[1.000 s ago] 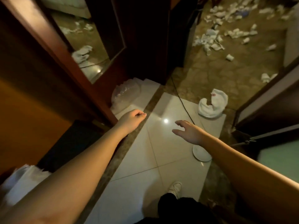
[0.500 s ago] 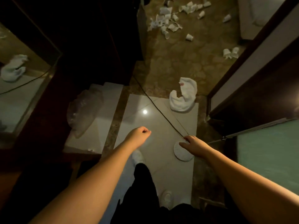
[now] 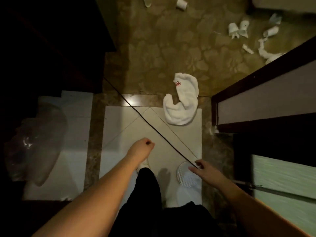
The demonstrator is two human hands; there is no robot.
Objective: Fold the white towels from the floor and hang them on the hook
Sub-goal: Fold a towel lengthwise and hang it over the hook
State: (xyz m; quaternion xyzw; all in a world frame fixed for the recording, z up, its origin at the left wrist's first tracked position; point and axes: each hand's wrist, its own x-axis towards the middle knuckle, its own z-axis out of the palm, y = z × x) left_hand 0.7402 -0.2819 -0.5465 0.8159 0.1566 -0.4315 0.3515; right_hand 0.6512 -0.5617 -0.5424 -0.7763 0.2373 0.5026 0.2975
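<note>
Pale tiled floor [image 3: 119, 127] meets brown patterned carpet. Left hand [image 3: 141, 149] curled in fist, holding nothing. Crumpled white towel with red emblem [image 3: 181, 105] lies across tile-carpet edge, untouched. Right hand [image 3: 204, 171] relaxed, fingers loose, empty.

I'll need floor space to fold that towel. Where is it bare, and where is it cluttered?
Bare: the pale tile between the cable and the left marble border, and the carpet beyond the towel. Crowded: cups far right, plate under the right hand.
</note>
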